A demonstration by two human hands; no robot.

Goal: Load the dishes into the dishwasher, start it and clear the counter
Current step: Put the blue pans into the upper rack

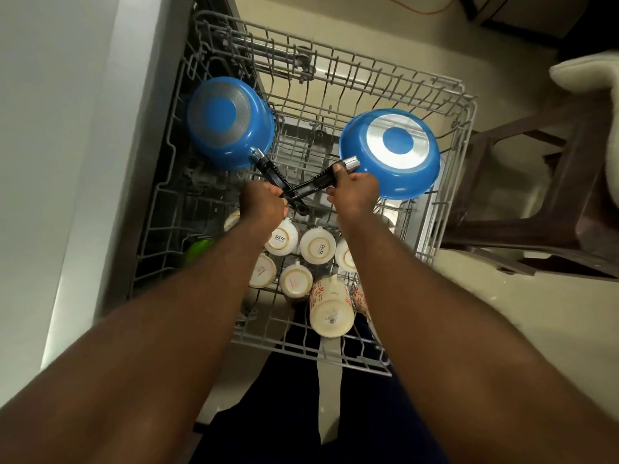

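Observation:
Two blue pans hang upside down over the pulled-out grey dishwasher rack (459,105). The deeper blue saucepan (231,123) is at the left, and my left hand (263,204) grips its black handle. The shallower blue frying pan (395,155) is at the right, with my right hand (355,192) closed on its black handle. The two handles cross between my hands. Several white mugs (317,245) stand upside down in the near part of the rack, and a taller patterned mug (331,311) lies at the front.
The white counter side (67,128) runs along the left of the rack. A green item (199,251) sits at the rack's left side. A dark wooden stool (542,202) with a cream cushion (589,82) stands at the right on the tiled floor.

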